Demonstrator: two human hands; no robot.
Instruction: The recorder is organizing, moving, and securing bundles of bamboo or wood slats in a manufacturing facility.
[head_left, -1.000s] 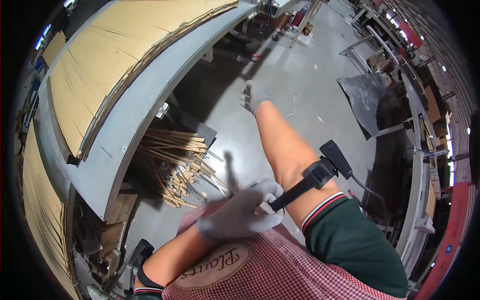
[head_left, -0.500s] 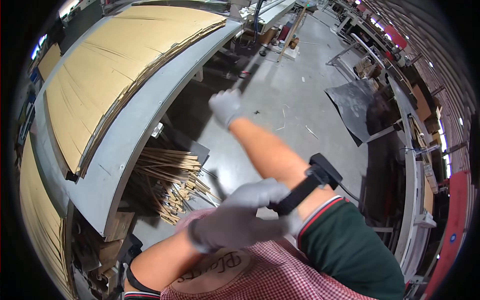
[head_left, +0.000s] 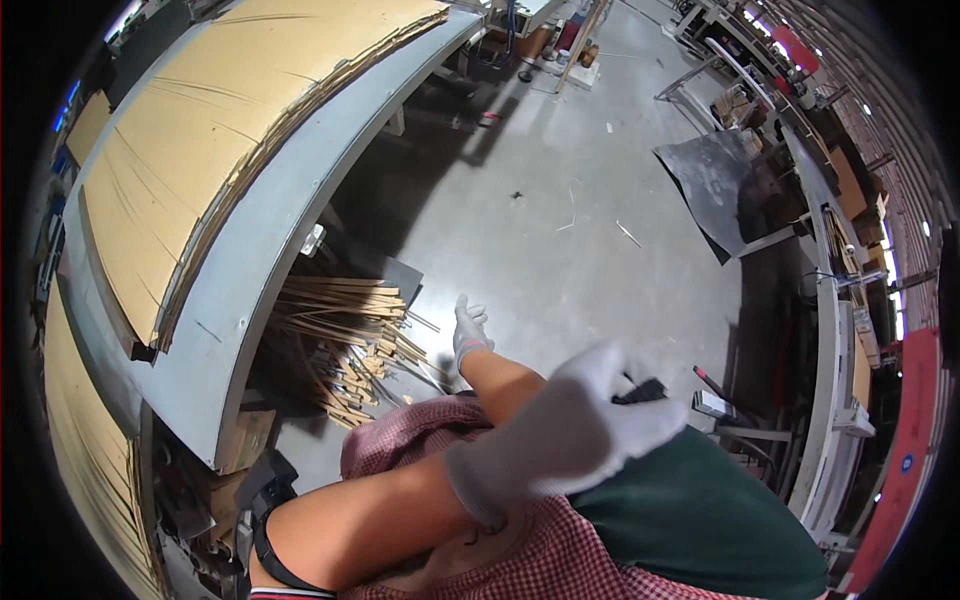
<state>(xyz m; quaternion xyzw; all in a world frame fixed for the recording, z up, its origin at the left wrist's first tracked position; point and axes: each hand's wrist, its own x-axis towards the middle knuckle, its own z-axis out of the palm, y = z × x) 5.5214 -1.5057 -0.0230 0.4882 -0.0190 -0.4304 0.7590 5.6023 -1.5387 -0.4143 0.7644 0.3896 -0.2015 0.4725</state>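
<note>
My left hand, in a grey-white knit glove, reaches across my body to my right arm. Its fingers close on a black armband near the dark green sleeve; the palm and fingers hide most of the band. My right hand, gloved too, hangs lower at the end of the bent right arm. Its fingers are partly spread, and it holds nothing that I can see. Beside it on the floor lies a heap of thin wooden strips. Another black strap with a device sits on my left arm.
A grey worktable carries a stack of yellowish sheets on the left. The wooden strips stick out from beneath it. On the right, a dark sheet droops toward the floor near a long bench. Scraps lie on the floor.
My right hand has come down and back toward my body, its fist loosening into partly spread fingers. My left hand has shifted right along my right arm and now covers most of the armband.
</note>
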